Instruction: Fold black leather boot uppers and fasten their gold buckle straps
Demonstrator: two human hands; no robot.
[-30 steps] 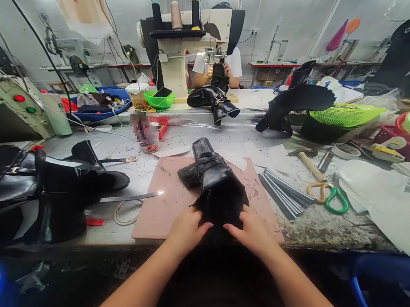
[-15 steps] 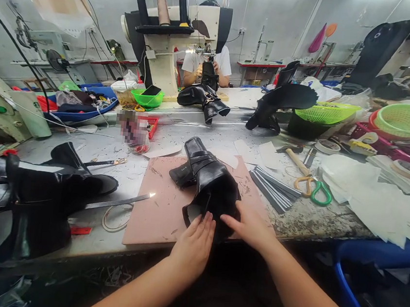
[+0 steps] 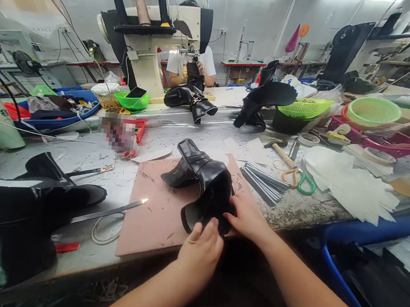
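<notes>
A glossy black leather boot [image 3: 206, 173] lies on its side on the pink board [image 3: 141, 230], its open top facing me. My left hand [image 3: 204, 246] has its fingers curled on the near edge of that opening; the fingertips are partly hidden against the dark leather. At the right edge of the opening, my right hand [image 3: 244, 216] pinches the leather between thumb and fingers. A part of the boot with a small printed mark lies flat to the left.
More black boots [image 3: 18, 222] stand at the left, near a strap [image 3: 111, 210] and a tape ring [image 3: 107, 228]. To the right lie striped strips [image 3: 264, 183], scissors [image 3: 306, 182], a hammer [image 3: 282, 152] and white sheets [image 3: 348, 181]. A co-worker [image 3: 209, 63] sits behind a sewing machine [image 3: 146, 45].
My view has swung to the right. The left hand has gone from flat, outstretched fingers to curled ones at the near edge. My right hand has closed more on the boot's right edge.
</notes>
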